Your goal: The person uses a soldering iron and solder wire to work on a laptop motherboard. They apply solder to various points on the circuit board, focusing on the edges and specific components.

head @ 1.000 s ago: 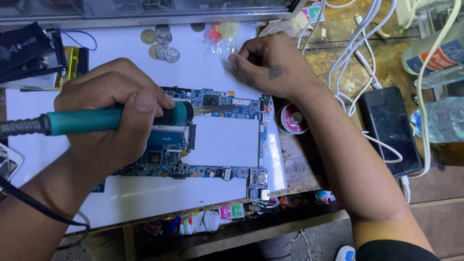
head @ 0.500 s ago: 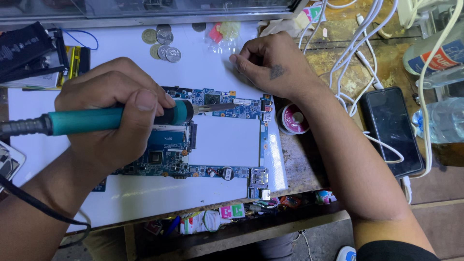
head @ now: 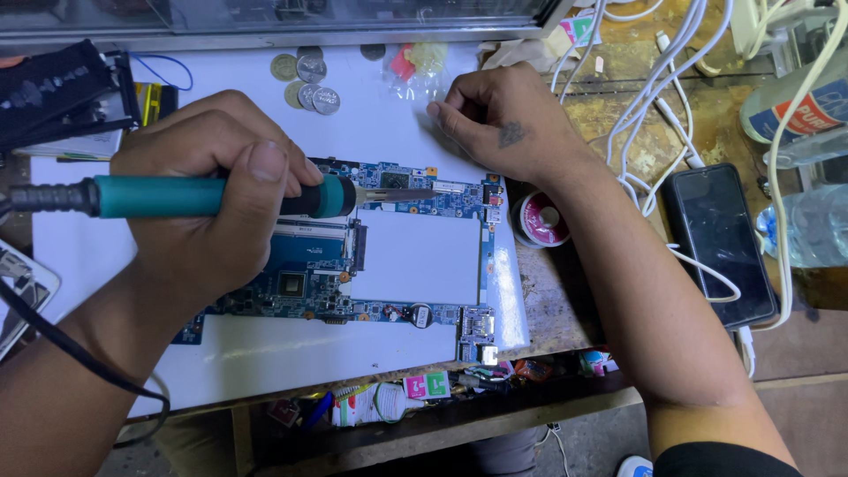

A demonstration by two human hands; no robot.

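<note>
A blue circuit board (head: 459,201), shaped like a frame with an open middle, lies flat on a white sheet (head: 389,132). My left hand (head: 208,199) grips a soldering iron (head: 159,196) with a teal handle, held level; its metal tip rests over the board's top strip near a dark chip. My right hand (head: 508,124) sits just beyond the board's top right corner, fingers curled and pinched over a small clear plastic bag (head: 424,84) on the sheet. Whether the fingers hold anything is hidden.
Several coins (head: 307,81) lie at the sheet's far edge. A small red solder reel (head: 541,219) sits right of the board. A black phone (head: 720,243), white cables (head: 654,97) and plastic bottles (head: 808,225) crowd the right side. A black pouch (head: 53,93) is far left.
Both hands and the soldering iron stay almost still; the tip remains over the top strip of the board.
</note>
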